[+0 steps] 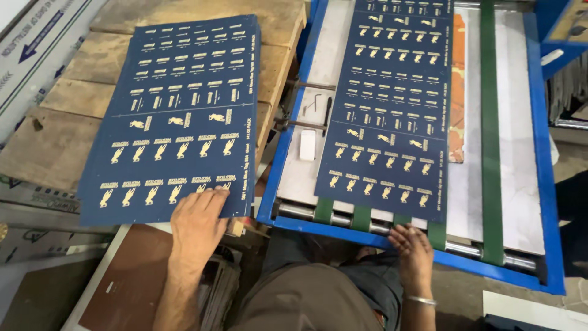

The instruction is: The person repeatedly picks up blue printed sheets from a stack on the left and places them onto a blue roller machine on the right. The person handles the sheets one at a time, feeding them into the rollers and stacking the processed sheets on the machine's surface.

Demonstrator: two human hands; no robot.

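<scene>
Left hand (197,222) lies flat, fingers spread, pressing the near edge of the sheet stack (177,116) on the wooden pallet (61,122); no grip. Right hand (413,248) rests loosely on the machine's near rail (343,232), holding nothing, just below one blue printed sheet (389,110) lying on the green belts (490,122). Judged: stack mostly squared; the belt sheet not yet moved to it.

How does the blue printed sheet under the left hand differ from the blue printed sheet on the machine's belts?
The left sheet tops a stack on wooden boards, pressed by the left hand; the machine sheet lies single on green belts, untouched, the right hand just below it. Both are dark blue with gold prints.
</scene>
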